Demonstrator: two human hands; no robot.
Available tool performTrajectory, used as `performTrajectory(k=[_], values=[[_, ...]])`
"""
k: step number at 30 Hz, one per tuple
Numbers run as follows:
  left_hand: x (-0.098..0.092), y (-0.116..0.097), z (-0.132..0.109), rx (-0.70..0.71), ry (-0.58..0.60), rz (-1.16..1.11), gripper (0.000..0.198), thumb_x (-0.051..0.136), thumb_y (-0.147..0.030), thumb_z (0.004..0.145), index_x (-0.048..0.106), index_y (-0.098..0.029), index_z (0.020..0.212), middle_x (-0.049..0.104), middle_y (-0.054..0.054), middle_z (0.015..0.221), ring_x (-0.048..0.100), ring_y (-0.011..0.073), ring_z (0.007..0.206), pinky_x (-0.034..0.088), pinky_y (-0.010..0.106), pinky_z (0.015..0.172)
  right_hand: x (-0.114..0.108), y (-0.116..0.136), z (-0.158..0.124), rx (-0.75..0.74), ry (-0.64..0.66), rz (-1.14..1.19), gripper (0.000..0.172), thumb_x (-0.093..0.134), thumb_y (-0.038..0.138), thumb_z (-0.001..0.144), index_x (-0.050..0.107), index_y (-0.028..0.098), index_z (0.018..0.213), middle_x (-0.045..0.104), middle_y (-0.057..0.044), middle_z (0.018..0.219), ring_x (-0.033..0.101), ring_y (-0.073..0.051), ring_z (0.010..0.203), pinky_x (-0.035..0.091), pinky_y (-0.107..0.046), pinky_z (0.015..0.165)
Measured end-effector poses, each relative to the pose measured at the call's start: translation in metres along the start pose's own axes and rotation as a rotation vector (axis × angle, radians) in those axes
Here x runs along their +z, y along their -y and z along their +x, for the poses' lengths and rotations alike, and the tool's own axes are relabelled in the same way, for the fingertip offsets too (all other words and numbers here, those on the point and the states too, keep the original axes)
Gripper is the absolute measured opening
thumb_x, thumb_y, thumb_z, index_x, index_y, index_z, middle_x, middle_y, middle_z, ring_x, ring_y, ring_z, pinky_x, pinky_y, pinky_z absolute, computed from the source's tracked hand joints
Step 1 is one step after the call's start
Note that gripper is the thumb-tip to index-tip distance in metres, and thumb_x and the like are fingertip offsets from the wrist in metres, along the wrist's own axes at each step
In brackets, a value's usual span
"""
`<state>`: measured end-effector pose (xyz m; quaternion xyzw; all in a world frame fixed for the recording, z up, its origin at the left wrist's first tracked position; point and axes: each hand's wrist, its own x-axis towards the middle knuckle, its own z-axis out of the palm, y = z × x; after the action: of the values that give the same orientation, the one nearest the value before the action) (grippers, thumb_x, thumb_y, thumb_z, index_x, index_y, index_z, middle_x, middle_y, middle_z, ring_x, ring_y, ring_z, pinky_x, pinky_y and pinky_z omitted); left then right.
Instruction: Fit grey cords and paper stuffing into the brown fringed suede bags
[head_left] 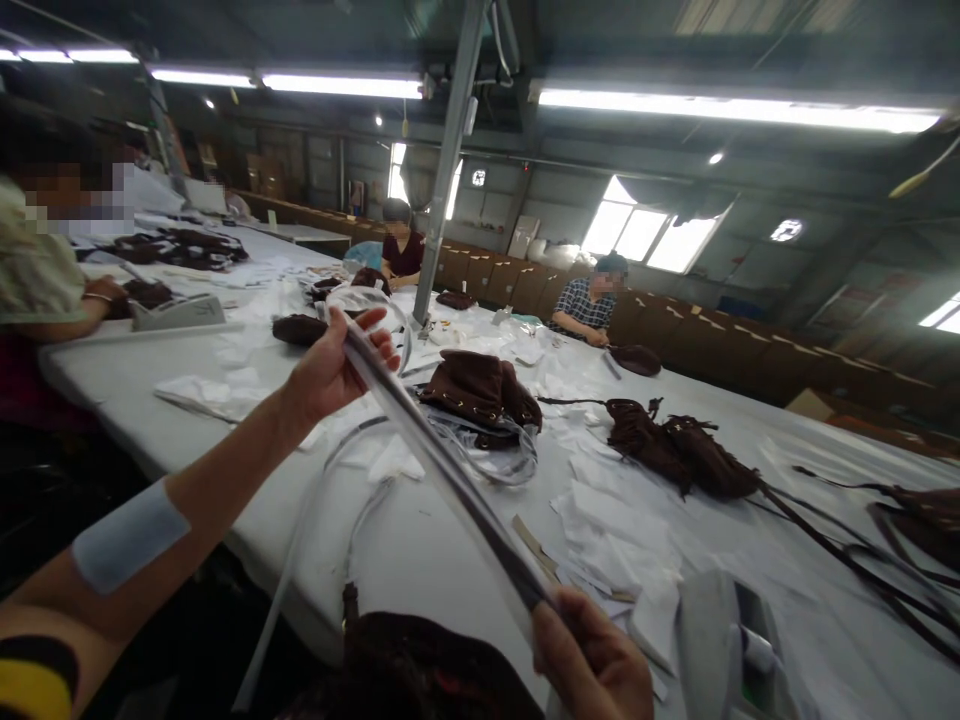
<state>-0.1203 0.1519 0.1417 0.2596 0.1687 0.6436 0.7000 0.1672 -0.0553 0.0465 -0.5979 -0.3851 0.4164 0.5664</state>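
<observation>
A dark brown strap in a clear plastic sleeve [442, 465] is stretched diagonally between my hands, above the table. My left hand [337, 365] grips its upper end, with the thumb over it and the other fingers partly spread. My right hand [592, 655] pinches the lower end between thumb and fingers. More of the plastic trails in a loop from my left hand down past the table's front edge. Below, close to my body, lies a dark brown bag [435, 660], partly cut off by the frame. Another brown drawstring bag [476, 385] with metal eyelets sits just beyond the strap.
White paper sheets [615, 530] are scattered over the white table [277, 520]. A grey tape dispenser [735, 640] stands at the right front, another [180, 312] at the left. Brown bags with straps [682, 450] lie to the right. A metal post [446, 170] rises mid-table. Several co-workers sit around it.
</observation>
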Motion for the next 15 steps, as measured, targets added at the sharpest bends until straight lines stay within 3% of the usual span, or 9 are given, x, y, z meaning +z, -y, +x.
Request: performTrajectory(k=[2,4,8,9,12,15], values=[[0.013,-0.006,0.007,0.005,0.039,-0.018,0.064,0.038,-0.069,0.081,0.058,-0.013,0.106,0.066,0.011,0.086,0.065,0.0219,0.080,0.054,0.038,0.073,0.016,0.020,0.025,0.056,-0.006,0.193,0.040,0.078,0.050,0.057,0.058,0.020,0.073,0.044,0.007,0.049,0.038,-0.006,0.041,0.032,-0.018,0.038],[0.012,0.017,-0.001,-0.131,0.075,-0.028,0.071,0.043,-0.074,0.074,0.058,-0.012,0.107,0.066,0.016,0.099,0.063,0.0263,0.092,0.052,0.042,0.079,0.026,0.029,0.047,0.112,0.020,0.281,0.042,0.081,0.047,0.053,0.054,0.019,0.070,0.043,0.008,0.048,0.032,-0.004,0.040,0.025,-0.015,0.037],[-0.017,0.116,-0.046,-0.734,0.111,-0.025,0.055,0.057,-0.060,0.077,0.059,-0.013,0.106,0.064,0.017,0.111,0.063,0.0255,0.095,0.050,0.039,0.079,0.029,0.019,0.069,0.126,0.088,0.172,0.042,0.077,0.050,0.059,0.054,0.017,0.071,0.043,0.008,0.046,0.028,-0.003,0.038,0.018,-0.016,0.036],[-0.022,0.140,-0.058,-0.806,0.096,-0.063,0.052,0.060,-0.057,0.077,0.060,-0.014,0.104,0.065,0.015,0.107,0.064,0.0229,0.089,0.050,0.035,0.075,0.027,0.014,0.069,0.101,0.104,0.112,0.041,0.075,0.051,0.062,0.056,0.016,0.073,0.043,0.008,0.046,0.028,-0.003,0.037,0.018,-0.017,0.037],[-0.021,0.192,-0.079,-0.824,-0.029,-0.150,0.034,0.068,-0.043,0.077,0.062,-0.016,0.098,0.068,0.005,0.084,0.064,0.0164,0.071,0.048,0.027,0.064,0.018,0.003,0.062,-0.028,0.155,-0.136,0.038,0.069,0.051,0.068,0.060,0.015,0.072,0.049,0.005,0.047,0.036,-0.007,0.041,0.027,-0.020,0.041],[-0.013,0.214,-0.078,-0.782,-0.257,-0.114,0.015,0.070,-0.020,0.075,0.063,-0.013,0.086,0.068,0.004,0.071,0.063,0.0143,0.059,0.048,0.024,0.059,0.009,-0.002,0.050,-0.162,0.137,-0.398,0.034,0.065,0.050,0.073,0.064,0.015,0.071,0.054,0.002,0.050,0.048,-0.012,0.049,0.037,-0.023,0.050]])
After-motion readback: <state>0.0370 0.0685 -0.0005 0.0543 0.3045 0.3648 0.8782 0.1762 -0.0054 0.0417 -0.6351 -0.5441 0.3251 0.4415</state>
